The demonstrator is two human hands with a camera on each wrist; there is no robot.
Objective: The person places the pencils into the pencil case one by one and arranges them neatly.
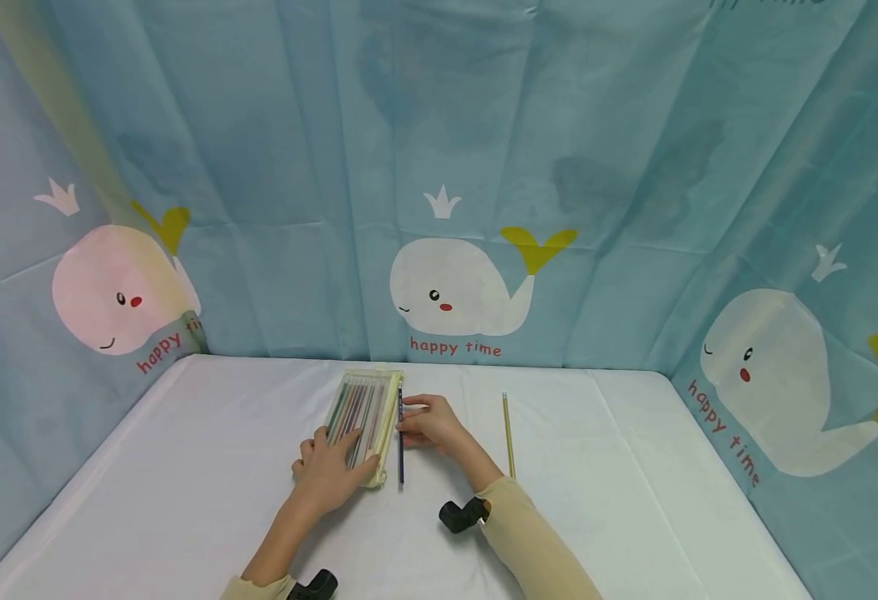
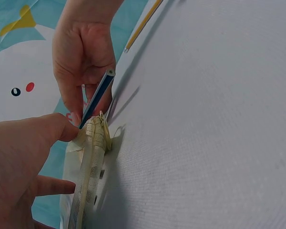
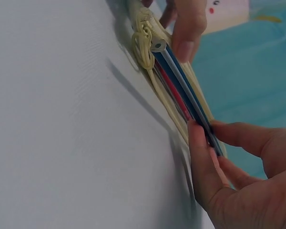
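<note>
A see-through pencil pouch point(image 1: 373, 392) with a pale yellow zip edge holds several coloured pencils and lies on the white table. My left hand point(image 1: 331, 471) spans its near end and grips it, with the thumb at the zip edge. Along the pouch's right side is a dark blue pencil point(image 1: 401, 457), pinched between the thumb and fingers of my right hand point(image 1: 433, 423). In the right wrist view the blue pencil point(image 3: 181, 86) lies against the parted zip opening, where a red pencil point(image 3: 174, 88) shows inside. Whether the blue one is partly inside, I cannot tell.
A yellow pencil point(image 1: 509, 433) lies on the white tablecloth point(image 1: 634, 483), right of my right hand and partly hidden by the forearm. Blue curtains point(image 1: 296, 167) with printed whales enclose the table at the back and both sides.
</note>
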